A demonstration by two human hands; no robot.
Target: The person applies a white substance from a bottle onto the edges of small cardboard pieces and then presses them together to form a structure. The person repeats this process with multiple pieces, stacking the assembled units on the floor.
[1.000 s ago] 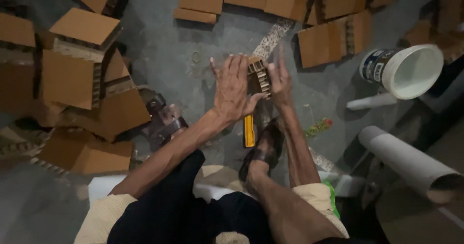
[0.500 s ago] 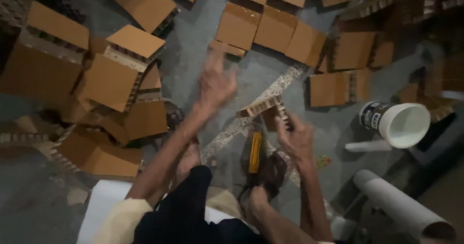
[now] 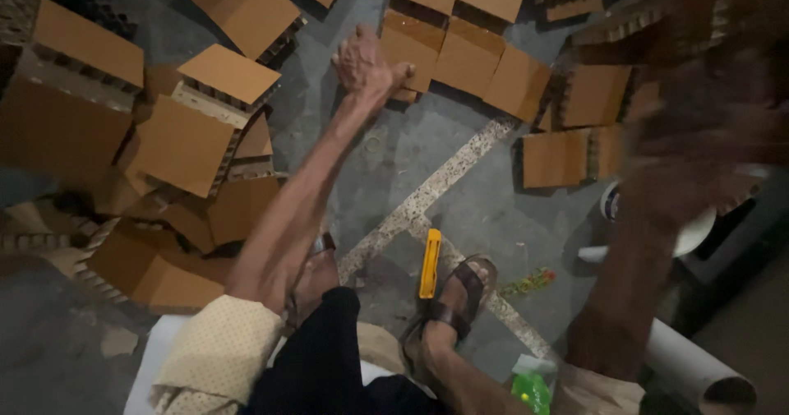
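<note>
Left hand (image 3: 364, 63), since half a second ago stretched farther forward, now fingers curled at the near edge of a brown honeycomb cardboard square (image 3: 413, 52) on the floor; right hand (image 3: 699, 136) raised, blurred, grip indeterminable.

Dim, warm, uneven light, brightest on the centre floor (image 3: 427, 168) and cardboard pieces (image 3: 185, 144), falling to near-black corners; soft shadows beside the boxes; right hand (image 3: 699, 136) heavily motion-blurred at right, left hand (image 3: 362, 62) fairly sharp; mild wide-angle stretch at edges.
</note>
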